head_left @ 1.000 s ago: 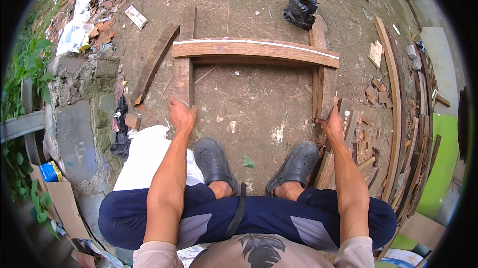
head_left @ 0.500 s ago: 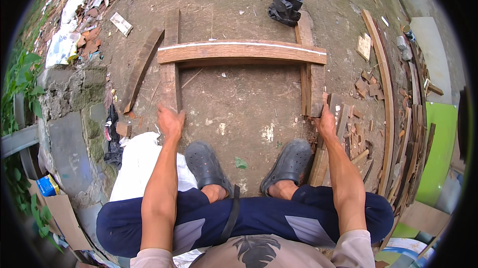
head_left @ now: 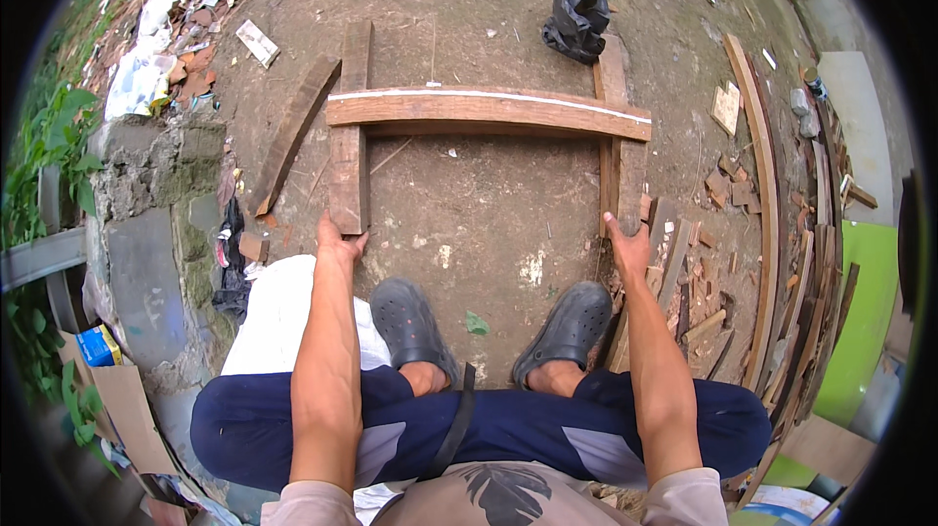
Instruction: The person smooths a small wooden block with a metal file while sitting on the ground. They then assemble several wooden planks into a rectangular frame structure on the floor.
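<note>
Two brown wooden beams lie on the ground pointing away from me, with a crossbeam (head_left: 489, 114) across both; a white line runs along its top. My left hand (head_left: 341, 245) grips the near end of the left beam (head_left: 349, 179), thumb on one side and fingers on the other. At the near end of the right beam (head_left: 626, 174), my right hand (head_left: 629, 245) is closed round the wood, its thumb on the inner side. The undersides of both grips are hidden.
A black plastic bag (head_left: 576, 18) sits by the right beam's far end. Left of the frame lies a loose timber (head_left: 293, 135), near a broken block wall (head_left: 147, 262). Long planks (head_left: 757, 204) and wood scraps line the right. A white sack (head_left: 278, 316) is beside my left shoe.
The view has turned slightly, shifting the scene rightward. My right hand's thumb now shows on the inner side of the right beam's end. Both hands stay at the beam ends.
</note>
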`<control>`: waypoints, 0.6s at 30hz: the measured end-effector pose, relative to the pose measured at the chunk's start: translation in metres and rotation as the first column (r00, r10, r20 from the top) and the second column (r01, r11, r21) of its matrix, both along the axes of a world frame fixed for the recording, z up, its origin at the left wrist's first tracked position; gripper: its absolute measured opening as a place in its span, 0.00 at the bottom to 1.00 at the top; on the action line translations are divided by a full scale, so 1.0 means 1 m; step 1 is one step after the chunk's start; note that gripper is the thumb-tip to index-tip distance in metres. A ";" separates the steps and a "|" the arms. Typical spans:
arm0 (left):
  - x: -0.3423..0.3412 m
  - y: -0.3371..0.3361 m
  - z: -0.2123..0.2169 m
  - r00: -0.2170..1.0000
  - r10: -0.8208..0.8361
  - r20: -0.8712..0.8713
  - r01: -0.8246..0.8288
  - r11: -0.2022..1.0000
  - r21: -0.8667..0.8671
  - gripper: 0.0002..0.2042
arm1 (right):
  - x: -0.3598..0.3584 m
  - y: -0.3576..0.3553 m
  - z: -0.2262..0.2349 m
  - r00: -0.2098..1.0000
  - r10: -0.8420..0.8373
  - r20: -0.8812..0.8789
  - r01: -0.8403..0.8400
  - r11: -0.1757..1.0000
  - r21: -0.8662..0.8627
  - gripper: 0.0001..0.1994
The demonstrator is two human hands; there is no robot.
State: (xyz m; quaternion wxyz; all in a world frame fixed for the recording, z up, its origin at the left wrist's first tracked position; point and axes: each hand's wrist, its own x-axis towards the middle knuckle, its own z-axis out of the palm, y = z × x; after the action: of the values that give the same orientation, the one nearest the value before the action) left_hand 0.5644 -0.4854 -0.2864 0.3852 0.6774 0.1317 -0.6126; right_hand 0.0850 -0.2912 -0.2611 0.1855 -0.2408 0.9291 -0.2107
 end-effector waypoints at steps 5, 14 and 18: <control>0.002 -0.010 0.004 1.000 0.008 -0.019 -0.008 1.000 0.023 0.26 | -0.007 -0.004 0.001 0.999 0.046 -0.009 -0.044 0.991 0.123 0.39; 0.024 -0.014 -0.020 1.000 0.031 0.002 -0.031 0.999 0.022 0.24 | -0.013 -0.016 0.016 0.989 0.090 0.117 -0.120 0.951 0.286 0.41; 0.008 -0.018 -0.013 0.998 0.067 0.019 -0.068 0.995 0.071 0.23 | -0.018 -0.011 0.015 0.990 0.096 0.101 -0.122 0.948 0.294 0.42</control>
State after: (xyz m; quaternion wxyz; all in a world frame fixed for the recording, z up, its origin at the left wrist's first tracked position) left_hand 0.5724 -0.5038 -0.2990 0.3823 0.6912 0.1733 -0.5883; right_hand 0.0667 -0.3020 -0.2456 0.2707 -0.2517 0.9268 -0.0671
